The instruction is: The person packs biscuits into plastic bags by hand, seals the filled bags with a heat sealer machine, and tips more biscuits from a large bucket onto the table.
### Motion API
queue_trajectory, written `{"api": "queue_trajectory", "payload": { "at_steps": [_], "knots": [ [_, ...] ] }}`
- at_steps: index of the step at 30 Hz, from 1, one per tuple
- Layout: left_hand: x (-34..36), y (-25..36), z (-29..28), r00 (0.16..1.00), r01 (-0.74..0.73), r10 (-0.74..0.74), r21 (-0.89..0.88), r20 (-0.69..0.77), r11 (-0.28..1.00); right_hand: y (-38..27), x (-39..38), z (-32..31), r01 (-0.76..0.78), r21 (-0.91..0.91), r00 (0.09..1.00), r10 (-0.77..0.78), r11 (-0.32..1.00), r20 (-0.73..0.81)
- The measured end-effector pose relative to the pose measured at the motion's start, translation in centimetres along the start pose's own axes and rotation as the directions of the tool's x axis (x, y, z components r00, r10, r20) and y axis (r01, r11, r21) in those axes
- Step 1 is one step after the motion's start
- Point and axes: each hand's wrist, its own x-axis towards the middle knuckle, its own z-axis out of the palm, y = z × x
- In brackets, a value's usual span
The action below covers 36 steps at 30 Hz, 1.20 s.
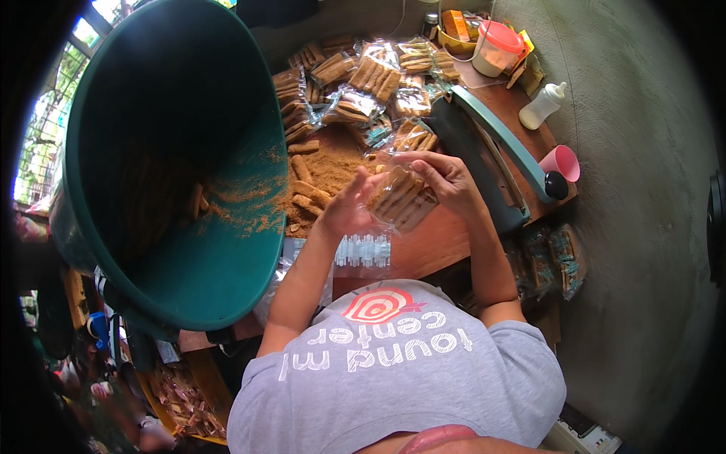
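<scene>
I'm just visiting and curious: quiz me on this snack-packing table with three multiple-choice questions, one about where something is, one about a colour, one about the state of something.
1. Where does the big tub stand relative to the person's hands?
A. to their left
B. to their right
C. behind the white squeeze bottle

2. What colour is the small cup at the table's right edge?
A. blue
B. pink
C. black

3. What is the state of the clear bag of biscuit sticks?
A. lying flat on the table
B. held up between both hands
C. inside the tub

Answers:
1. A, the tilted green tub fills the left side, beside the left hand.
2. B, the cup is plainly pink, next to the sealer's black knob.
3. B, the left hand supports it from the side while the right hand pinches its top.
</scene>
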Motion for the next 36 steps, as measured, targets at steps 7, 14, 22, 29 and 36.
{"api": "queue_trajectory", "payload": {
  "at_steps": [7, 14, 22, 29, 36],
  "knots": [
    [2.6, -2.2, -0.9, 0.983, -0.156, 0.174, 0.213, -0.064, 0.964, -0.9, -2.8, -1.7, -0.118, -0.215, 0.977, 0.073, 0.969, -0.203],
    [6.2, -2.9, -0.8, 0.989, -0.094, 0.11, 0.159, -0.099, 0.983, -4.4, -6.5, -7.8, -0.178, -0.821, 0.538, -0.645, 0.543, -0.543],
    [13.4, -4.0, -4.1, 0.969, 0.104, -0.092, 0.04, -0.228, 0.994, -5.0, -4.4, -11.5, -0.245, -0.36, 0.57, -0.167, 0.9, -0.805],
    [14.7, -3.3, -0.7, 0.959, 0.076, -0.081, -0.031, -0.271, 0.997, 2.4, -8.1, -10.1, -0.494, -0.487, 0.547, -0.178, 0.721, -0.818],
    [13.7, -3.5, -3.5, 0.93, 0.076, -0.044, 0.076, -0.364, 0.994, 3.0, -8.3, -9.9, -0.425, -0.589, 0.587, -0.287, 0.687, -0.757]
  ]
}}
